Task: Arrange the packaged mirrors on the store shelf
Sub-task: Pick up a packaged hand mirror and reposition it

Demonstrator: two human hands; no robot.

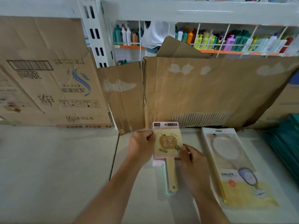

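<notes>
A small stack of packaged hand mirrors (166, 147), yellow with an orange apple print and a wooden handle, lies on the white shelf (140, 183) in front of me. My left hand (141, 146) grips the stack's left edge near the top. My right hand (190, 156) pinches its right edge lower down. Green and pink edges of further mirrors show under the top one. To the right lies a larger packaged round mirror (234, 167) in a white and yellow box, flat on the shelf and untouched.
Flattened cardboard sheets (202, 91) stand along the shelf's back. A printed carton (45, 78) leans at the left. Teal packages (284, 143) are stacked at the far right. Beyond, a wire shelf holds coloured bottles (226, 39), and a person in a white top (155, 36) stands there.
</notes>
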